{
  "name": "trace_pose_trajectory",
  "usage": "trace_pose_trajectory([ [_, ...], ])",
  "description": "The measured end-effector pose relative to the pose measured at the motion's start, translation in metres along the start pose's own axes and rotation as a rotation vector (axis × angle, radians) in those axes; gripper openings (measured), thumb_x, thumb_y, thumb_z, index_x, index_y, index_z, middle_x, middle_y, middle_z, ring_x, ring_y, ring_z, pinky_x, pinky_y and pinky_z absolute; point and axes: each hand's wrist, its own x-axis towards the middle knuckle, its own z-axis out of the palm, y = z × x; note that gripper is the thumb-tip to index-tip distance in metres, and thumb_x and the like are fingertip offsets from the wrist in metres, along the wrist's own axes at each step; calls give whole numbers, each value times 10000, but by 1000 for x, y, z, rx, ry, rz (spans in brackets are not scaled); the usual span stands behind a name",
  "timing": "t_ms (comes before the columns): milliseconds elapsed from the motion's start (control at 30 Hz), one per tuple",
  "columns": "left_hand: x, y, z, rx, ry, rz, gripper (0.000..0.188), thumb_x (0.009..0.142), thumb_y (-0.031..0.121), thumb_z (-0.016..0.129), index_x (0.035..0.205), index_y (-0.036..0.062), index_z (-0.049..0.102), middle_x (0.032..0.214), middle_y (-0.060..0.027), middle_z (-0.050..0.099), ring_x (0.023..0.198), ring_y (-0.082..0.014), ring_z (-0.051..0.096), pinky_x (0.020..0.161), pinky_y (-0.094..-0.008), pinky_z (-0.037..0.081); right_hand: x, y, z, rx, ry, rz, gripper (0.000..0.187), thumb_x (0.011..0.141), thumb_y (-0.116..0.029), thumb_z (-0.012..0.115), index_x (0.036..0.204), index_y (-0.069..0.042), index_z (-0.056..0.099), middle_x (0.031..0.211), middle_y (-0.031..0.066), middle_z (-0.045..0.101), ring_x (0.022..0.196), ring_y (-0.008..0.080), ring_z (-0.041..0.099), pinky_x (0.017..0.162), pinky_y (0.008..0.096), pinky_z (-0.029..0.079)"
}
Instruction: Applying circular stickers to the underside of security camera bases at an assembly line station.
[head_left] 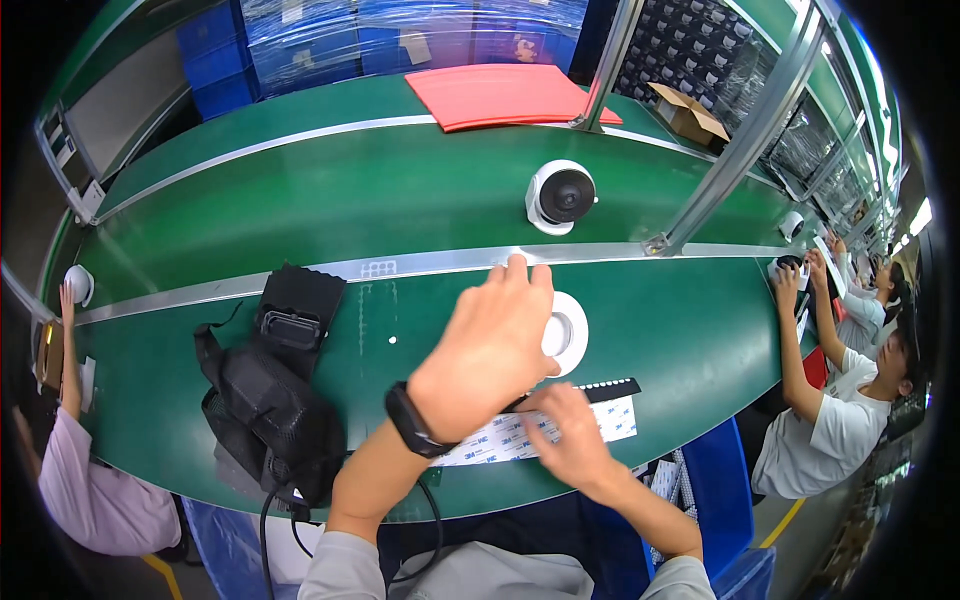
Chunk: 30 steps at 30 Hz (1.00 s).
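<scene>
My left hand (pixel 487 335), with a black watch band (pixel 420 420) on its wrist, reaches over the table with its fingers stretched out. Beside its thumb lies a round white ring-shaped disc (pixel 572 335), its left side partly covered by the hand. My right hand (pixel 572 437) is bent over a white sheet of printed adhesive backing (pixel 480 447), thumb and fingertips close together. Whatever is between those fingertips is too small to make out. Along the sheet's far edge runs a black strip with a row of small white pieces (pixel 612 390).
A white camera with a dark round front (pixel 562 195) stands beyond the metal rail. A black bag (pixel 275 410) lies to the left. Red foam sheets (pixel 500 95) rest at the back. A blue bin (pixel 720 490) sits below right. Co-workers sit at both sides.
</scene>
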Motion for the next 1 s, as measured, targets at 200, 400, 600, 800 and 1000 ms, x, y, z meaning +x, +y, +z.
trace_pose_trajectory([
  [200,-11,-13,-44,-138,51,-60,726,804,370,869,1340,-17,569,1223,-206,626,1094,-387,649,922,-448,537,31,-42,47,85,-39,-212,284,844,26,693,1128,34,683,1116,151,649,1050,352,623,963,437,516],
  [400,-23,-25,-58,-169,154,-102,751,819,422,865,1359,-15,579,1193,-188,651,1060,-337,657,913,-438,536,60,-39,85,-85,-182,-214,297,819,4,688,1109,61,665,1071,147,604,1004,326,593,878,420,510],
  [600,-31,-28,-62,-124,216,-111,678,820,409,872,1285,-19,625,1111,-188,691,1013,-330,674,881,-421,543,39,-49,57,-96,-75,-239,180,874,-54,728,1033,9,674,1035,132,622,945,303,612,806,417,502],
  [800,-37,17,-52,-188,57,85,336,854,277,833,966,-10,698,919,-172,699,897,-332,702,786,-430,545,-17,12,-17,-249,174,-93,230,824,-72,798,1031,-44,703,1038,114,675,899,316,645,765,441,483],
  [1000,-30,60,41,-66,-180,370,371,865,211,792,1098,-46,658,1014,-162,622,1006,-318,625,823,-418,521,-41,84,-65,-441,55,87,390,804,-96,825,1164,-9,700,1188,155,629,1103,355,598,923,441,504],
])
